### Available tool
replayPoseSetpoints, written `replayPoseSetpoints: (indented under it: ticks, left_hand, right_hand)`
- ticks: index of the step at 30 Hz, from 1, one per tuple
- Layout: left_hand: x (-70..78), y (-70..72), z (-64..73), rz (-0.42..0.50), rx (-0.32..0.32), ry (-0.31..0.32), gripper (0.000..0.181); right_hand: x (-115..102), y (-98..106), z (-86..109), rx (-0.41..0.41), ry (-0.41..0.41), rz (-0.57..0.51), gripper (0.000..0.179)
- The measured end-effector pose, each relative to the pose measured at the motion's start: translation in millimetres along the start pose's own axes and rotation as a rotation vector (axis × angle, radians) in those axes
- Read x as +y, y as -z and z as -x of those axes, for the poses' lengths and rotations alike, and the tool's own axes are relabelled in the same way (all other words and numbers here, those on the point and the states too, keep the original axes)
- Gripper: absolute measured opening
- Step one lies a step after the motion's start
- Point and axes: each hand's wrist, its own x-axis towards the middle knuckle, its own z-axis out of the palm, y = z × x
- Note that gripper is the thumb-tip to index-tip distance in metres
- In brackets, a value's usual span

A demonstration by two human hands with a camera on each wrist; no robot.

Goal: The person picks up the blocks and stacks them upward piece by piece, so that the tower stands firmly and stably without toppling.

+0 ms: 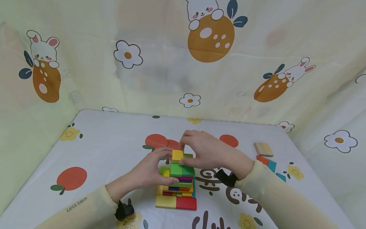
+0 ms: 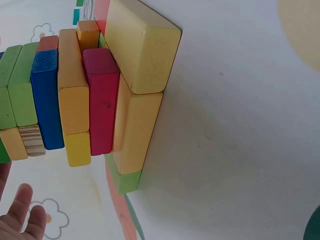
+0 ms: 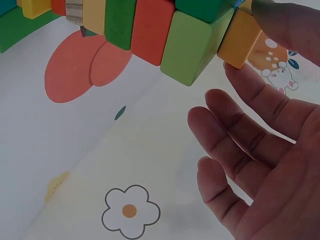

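A tower of colored wooden blocks (image 1: pixel 182 171) stands in front of me, on a base with a pale yellow block (image 1: pixel 166 201) and a red block (image 1: pixel 186 203). On its top, my right hand (image 1: pixel 204 149) pinches a yellow block (image 1: pixel 177 155) between thumb and index finger; the right wrist view shows that block (image 3: pixel 240 37) beside a light green one (image 3: pixel 187 47), the other fingers free. My left hand (image 1: pixel 147 170) spans the tower's left side, thumb in front at the upper layers and fingers partly hidden behind. Two of its fingertips (image 2: pixel 22 200) stay off the blocks in the left wrist view.
At the table's right side lie plain wooden blocks (image 1: pixel 263 149), a red block (image 1: pixel 262 160) and blue blocks (image 1: pixel 272 165). A white printed cloth (image 1: pixel 108 152) covers the table. Behind it hangs a patterned curtain (image 1: pixel 160 70).
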Motion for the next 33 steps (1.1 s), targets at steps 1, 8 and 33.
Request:
replayPoseSetpoints:
  ticks: [1, 8, 33]
  left_hand:
    - [0.0, 0.0, 0.2, -0.002, 0.001, 0.0, 0.071]
    - [-1.3, -0.9, 0.8, -0.003, 0.004, -0.014, 0.069]
    - [-0.3, -1.2, -0.1, -0.002, 0.004, 0.008, 0.07]
  right_hand:
    - [0, 0, 0.0, -0.001, -0.002, -0.001, 0.025]
    - [0, -1, -0.2, -0.006, -0.002, -0.002, 0.025]
    - [91, -20, 114.5, 0.173, -0.243, -0.062, 0.029]
